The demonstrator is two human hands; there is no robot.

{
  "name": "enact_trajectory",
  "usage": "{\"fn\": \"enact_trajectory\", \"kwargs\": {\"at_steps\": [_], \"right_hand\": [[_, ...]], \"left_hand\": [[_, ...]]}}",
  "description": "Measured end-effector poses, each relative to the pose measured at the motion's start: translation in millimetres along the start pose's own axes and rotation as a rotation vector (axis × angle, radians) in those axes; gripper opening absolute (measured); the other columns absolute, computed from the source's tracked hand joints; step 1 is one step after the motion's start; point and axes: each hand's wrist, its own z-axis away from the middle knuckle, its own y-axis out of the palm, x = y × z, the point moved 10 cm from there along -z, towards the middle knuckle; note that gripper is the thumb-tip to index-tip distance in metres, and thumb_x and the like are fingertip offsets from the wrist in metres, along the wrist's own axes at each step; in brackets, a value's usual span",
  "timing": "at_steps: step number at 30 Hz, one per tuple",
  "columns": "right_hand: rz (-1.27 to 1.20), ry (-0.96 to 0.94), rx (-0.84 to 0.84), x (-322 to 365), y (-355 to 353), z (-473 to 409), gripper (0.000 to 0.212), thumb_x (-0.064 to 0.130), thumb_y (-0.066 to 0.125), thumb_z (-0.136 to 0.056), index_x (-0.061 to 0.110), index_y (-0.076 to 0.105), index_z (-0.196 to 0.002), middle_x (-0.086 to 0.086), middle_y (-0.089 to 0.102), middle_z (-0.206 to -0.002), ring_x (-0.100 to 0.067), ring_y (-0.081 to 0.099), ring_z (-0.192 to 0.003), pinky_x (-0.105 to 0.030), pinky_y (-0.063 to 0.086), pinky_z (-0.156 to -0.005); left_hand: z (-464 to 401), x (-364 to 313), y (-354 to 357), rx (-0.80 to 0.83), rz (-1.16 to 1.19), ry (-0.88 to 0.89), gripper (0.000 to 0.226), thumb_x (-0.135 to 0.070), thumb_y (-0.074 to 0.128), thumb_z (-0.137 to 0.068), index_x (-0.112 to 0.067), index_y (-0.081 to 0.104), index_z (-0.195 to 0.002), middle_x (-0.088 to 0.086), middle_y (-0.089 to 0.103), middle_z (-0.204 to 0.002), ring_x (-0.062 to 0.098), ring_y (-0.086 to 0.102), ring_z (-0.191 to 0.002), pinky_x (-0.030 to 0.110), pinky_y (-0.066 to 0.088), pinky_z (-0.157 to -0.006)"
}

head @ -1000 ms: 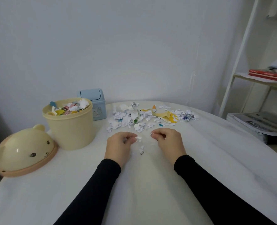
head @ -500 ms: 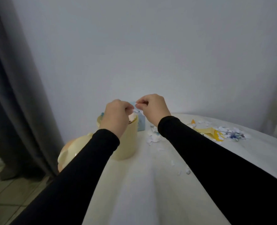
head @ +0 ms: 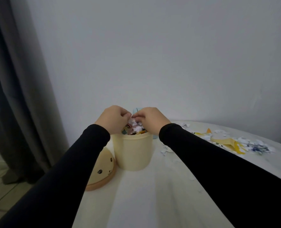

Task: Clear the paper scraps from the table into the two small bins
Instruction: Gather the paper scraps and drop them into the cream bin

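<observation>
Both hands meet above the cream bin [head: 133, 152], which stands near the left edge of the desk [head: 153, 203] with its mouth open, so whatever falls from them lands inside. The left hand [head: 113, 118] and the right hand [head: 151, 120] are curled knuckles-up, fingertips nearly touching each other over the rim. The fingers [head: 140, 118] of both are bunched together and pointed down into the heap of scraps in the bin [head: 135, 127], which rises above the rim. Small white bits sit right at the fingertips, but whether each hand pinches some or merely touches the heap cannot be told from this angle.

That bin's bear-faced lid [head: 103, 171] lies on the desk just beside it, to the left, out of the way. A pale blue bin [head: 136, 110] peeks out behind the hands, mostly hidden. Because the cream bin looks close to full, later handfuls may suit the blue one better.

Most loose paper scraps [head: 235, 142] lie well apart to the right, white bits mixed with yellow pieces, and a few white flecks [head: 165, 149] rest nearer the bin. Plenty remains to clear.
</observation>
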Motion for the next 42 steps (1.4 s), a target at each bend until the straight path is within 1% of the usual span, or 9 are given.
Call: {"fn": "enact_trajectory", "kwargs": {"at_steps": [4,9,14,22,26,30,34,38,42], "right_hand": [[0.144,-0.083,-0.048,7,-3,2,0.021,0.012,0.058,-0.091,0.013,0.072,-0.107,-0.001,0.051,-0.105,-0.011,0.048,-0.092,-0.012,0.031,-0.069],[0.138,-0.039,-0.043,7,-3,8,0.031,0.010,0.055,-0.091,0.017,0.068,-0.117,-0.003,0.068,-0.113,-0.018,0.061,-0.104,-0.021,0.041,-0.083],[0.423,-0.105,-0.132,17,-10,13,0.029,0.023,0.051,-0.095,0.032,0.065,-0.119,0.004,0.065,-0.113,-0.018,0.053,-0.110,-0.030,0.035,-0.097],[0.337,-0.079,-0.119,11,-11,20,0.032,0.026,0.051,-0.095,0.035,0.060,-0.124,0.013,0.069,-0.108,-0.013,0.052,-0.112,-0.027,0.023,-0.099],[0.176,-0.062,-0.228,5,-29,32,0.025,0.027,0.055,-0.093,0.031,0.069,-0.114,0.009,0.071,-0.105,-0.011,0.057,-0.104,-0.026,0.033,-0.098],[-0.111,-0.046,-0.412,-21,-62,73,0.013,0.019,0.066,-0.086,0.020,0.076,-0.094,0.013,0.069,-0.082,0.012,0.053,-0.068,-0.004,0.039,-0.068],[-0.060,0.082,-0.441,-72,-67,118,0.013,0.013,0.065,-0.085,0.017,0.076,-0.091,0.007,0.070,-0.085,0.006,0.055,-0.064,-0.002,0.037,-0.063],[-0.054,0.343,-0.395,-136,-62,174,0.013,0.014,0.066,-0.086,0.026,0.071,-0.089,0.004,0.066,-0.096,-0.001,0.052,-0.072,-0.008,0.041,-0.054],[0.159,0.442,-0.322,-174,-72,214,0.028,0.020,0.067,-0.085,0.025,0.065,-0.112,-0.001,0.056,-0.111,-0.006,0.050,-0.093,-0.013,0.034,-0.082]], "left_hand": [[7,2,-1,0.019,0.036,0.019,0.033,-0.007,0.050,-0.090,-0.022,0.067,-0.114,-0.008,0.066,-0.110,0.008,0.060,-0.093,0.017,0.041,-0.075],[13,-6,-6,-0.050,0.051,0.063,0.033,-0.001,0.056,-0.086,-0.021,0.066,-0.110,-0.003,0.065,-0.099,0.017,0.064,-0.086,0.028,0.052,-0.072],[15,-9,-10,-0.047,0.013,0.110,0.025,-0.009,0.058,-0.086,-0.021,0.067,-0.106,-0.007,0.067,-0.088,0.011,0.062,-0.085,0.015,0.045,-0.069],[21,-5,-6,-0.040,-0.051,0.111,0.019,-0.009,0.058,-0.090,-0.020,0.072,-0.098,-0.002,0.069,-0.093,0.005,0.057,-0.077,0.005,0.036,-0.061],[29,-18,-16,-0.156,-0.079,0.168,0.022,-0.012,0.053,-0.093,-0.020,0.070,-0.104,-0.003,0.066,-0.106,0.010,0.057,-0.092,0.016,0.037,-0.077],[70,-79,-10,-0.358,-0.039,0.495,0.017,-0.006,0.060,-0.087,-0.016,0.071,-0.095,-0.001,0.063,-0.100,0.015,0.057,-0.094,0.017,0.037,-0.080],[103,-118,68,-0.203,0.007,0.703,0.015,-0.006,0.060,-0.083,-0.012,0.070,-0.092,0.003,0.064,-0.096,0.018,0.057,-0.088,0.025,0.045,-0.077],[115,-108,164,0.112,-0.002,0.450,0.029,-0.026,0.057,-0.091,-0.019,0.062,-0.119,-0.002,0.054,-0.121,0.016,0.050,-0.114,0.027,0.041,-0.096],[115,-113,198,0.190,-0.027,0.331,0.051,-0.045,0.059,-0.087,-0.022,0.053,-0.132,-0.005,0.048,-0.132,0.014,0.043,-0.123,0.023,0.031,-0.104]]}}
